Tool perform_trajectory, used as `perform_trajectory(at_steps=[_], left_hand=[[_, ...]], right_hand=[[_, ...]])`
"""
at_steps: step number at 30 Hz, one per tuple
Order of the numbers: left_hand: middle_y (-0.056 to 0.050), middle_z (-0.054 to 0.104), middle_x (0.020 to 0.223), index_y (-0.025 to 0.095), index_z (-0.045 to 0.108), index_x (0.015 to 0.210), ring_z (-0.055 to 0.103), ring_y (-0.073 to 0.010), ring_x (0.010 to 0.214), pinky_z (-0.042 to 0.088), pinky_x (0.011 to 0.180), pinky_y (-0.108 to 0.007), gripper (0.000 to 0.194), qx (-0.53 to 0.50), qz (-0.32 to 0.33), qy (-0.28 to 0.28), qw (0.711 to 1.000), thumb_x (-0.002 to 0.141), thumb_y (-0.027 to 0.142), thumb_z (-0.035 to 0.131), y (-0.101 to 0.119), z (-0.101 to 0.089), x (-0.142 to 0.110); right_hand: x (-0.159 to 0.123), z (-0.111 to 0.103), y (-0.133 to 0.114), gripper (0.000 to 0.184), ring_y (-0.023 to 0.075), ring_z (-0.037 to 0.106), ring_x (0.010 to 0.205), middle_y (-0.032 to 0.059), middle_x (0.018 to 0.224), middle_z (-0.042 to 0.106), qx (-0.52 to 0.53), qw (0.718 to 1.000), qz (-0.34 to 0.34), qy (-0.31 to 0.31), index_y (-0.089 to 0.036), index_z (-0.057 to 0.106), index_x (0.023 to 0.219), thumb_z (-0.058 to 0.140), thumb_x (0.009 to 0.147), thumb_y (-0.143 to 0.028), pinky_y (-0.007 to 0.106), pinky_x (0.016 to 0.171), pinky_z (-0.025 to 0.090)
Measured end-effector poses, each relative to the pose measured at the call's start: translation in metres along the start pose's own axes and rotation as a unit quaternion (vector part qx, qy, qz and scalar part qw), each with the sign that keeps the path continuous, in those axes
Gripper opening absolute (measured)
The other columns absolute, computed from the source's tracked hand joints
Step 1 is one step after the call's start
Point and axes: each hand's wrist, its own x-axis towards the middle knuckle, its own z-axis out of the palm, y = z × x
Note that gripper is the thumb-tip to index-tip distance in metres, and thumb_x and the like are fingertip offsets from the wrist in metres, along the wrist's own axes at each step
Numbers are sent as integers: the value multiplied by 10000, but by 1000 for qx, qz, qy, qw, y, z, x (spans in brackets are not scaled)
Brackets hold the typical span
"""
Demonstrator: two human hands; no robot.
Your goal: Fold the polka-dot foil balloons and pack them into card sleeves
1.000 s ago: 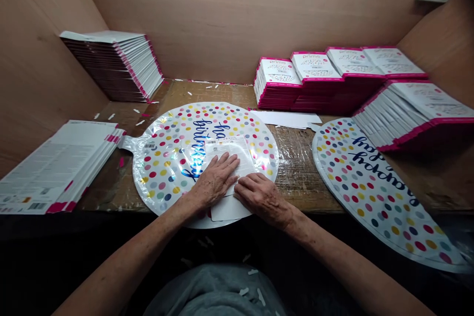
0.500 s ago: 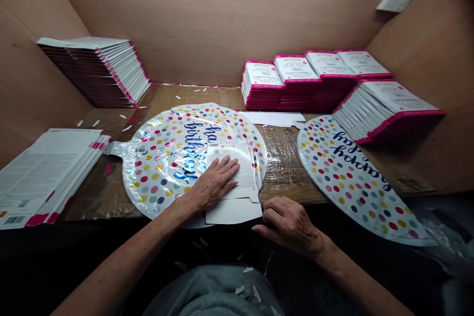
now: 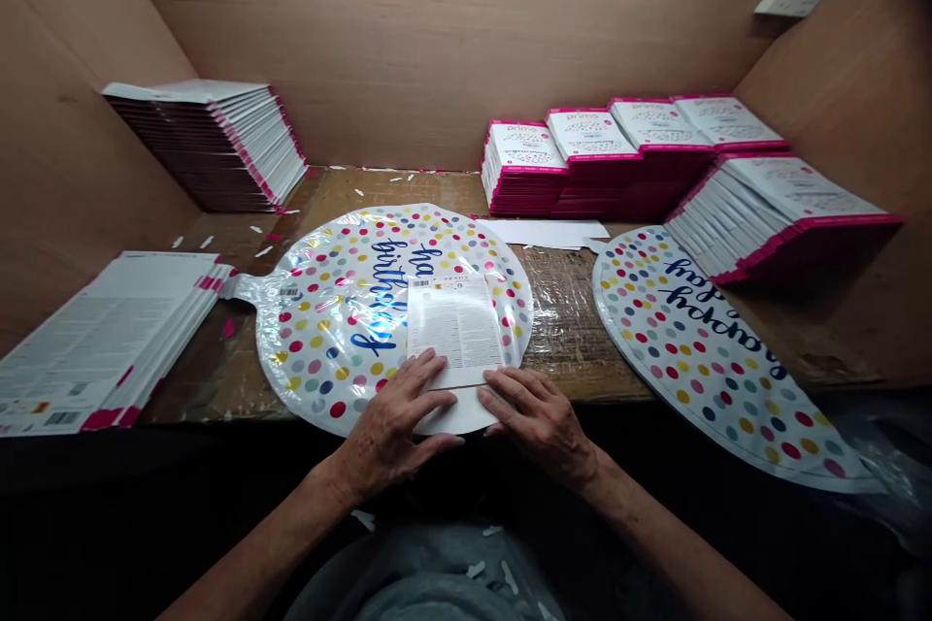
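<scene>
A white printed card envelope (image 3: 455, 320) with a barcode lies on the right part of a round polka-dot foil balloon (image 3: 327, 310) lettered in blue. My left hand (image 3: 397, 417) touches the envelope's lower left, its fingers apart and the thumb held below the near edge. At the lower right corner, my right hand (image 3: 543, 422) has its fingers closed on the envelope's edge. A white strip crosses the envelope's near end between my hands; whether this is its folded flap I cannot tell. Part of the lettering is hidden under the envelope.
Printed white envelopes (image 3: 138, 310) lie fanned at left, below a tall stack (image 3: 240, 141). Several pink-edged packet stacks (image 3: 589, 131) stand at back right, with a leaning row (image 3: 779, 204) nearer. Another dotted balloon (image 3: 684, 349) overhangs the table edge. White paper strips (image 3: 546, 233) lie behind.
My left hand has slid down from the middle of the envelope to its near edge. My right hand has come up onto the lower right corner, and the wide white flap no longer shows flat.
</scene>
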Motion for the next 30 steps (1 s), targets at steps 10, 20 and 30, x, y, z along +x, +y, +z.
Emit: perform_trajectory(at_steps=[10,20,30], left_hand=[[-214,630,1269,116,688,885,603,-367,1172,512,941,-520,281,168,-261,90,946,850,394,670,-4,25,42],[-160,709,1089,144,567,1160,717,-282,880,603,742,-409,643,-331,-465,216,792,719,584,728,38,10,31],[-105,760,921,117,664,1039,732,-225,745,603,671,-309,567,-545,-467,317,620,610,433,857,8,-5,46]], right_hand=[[17,7,-4,347,267,591,1140,166,1241,647,-15,992,124,-3,-130,630,1214,524,980,-364,415,962,472],[16,-6,-13,296,188,664,940,39,1012,758,16,978,118,173,-244,661,1165,610,910,-101,358,871,465],[108,29,-14,159,193,602,806,64,885,676,21,991,134,-17,-191,630,894,563,964,-317,323,757,448]])
